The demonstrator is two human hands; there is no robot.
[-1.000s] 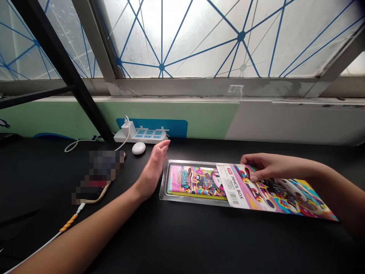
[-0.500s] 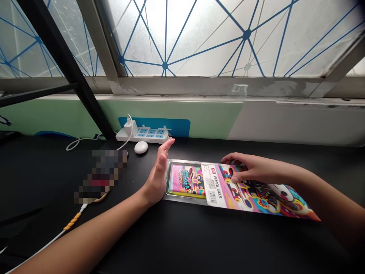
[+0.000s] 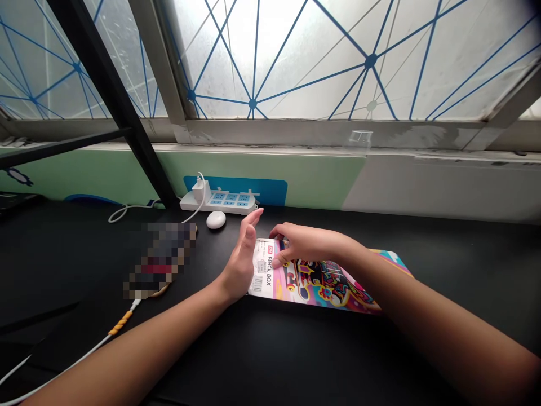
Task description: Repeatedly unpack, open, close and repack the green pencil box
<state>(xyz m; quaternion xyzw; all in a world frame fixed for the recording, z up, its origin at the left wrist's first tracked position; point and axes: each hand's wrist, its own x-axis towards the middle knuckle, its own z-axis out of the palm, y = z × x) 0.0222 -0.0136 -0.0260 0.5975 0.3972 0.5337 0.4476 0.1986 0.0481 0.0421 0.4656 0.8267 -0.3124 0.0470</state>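
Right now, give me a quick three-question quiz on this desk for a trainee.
1. True or false: the right hand rests on the colourful printed card.
2. What stands at the back of the desk, behind the left hand? A, a white power strip; B, a desk lamp; C, a stapler.
3. Fill the gap: the card's label reads PENCIL ___.

Key: 1 true; 2 A; 3 BOX.

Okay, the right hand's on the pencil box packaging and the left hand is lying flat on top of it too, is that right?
Not quite: the left hand isn't lying flat on top. The head view shows it standing on its edge at the left end of the packaging. The right hand is on the pencil box packaging, as you said.
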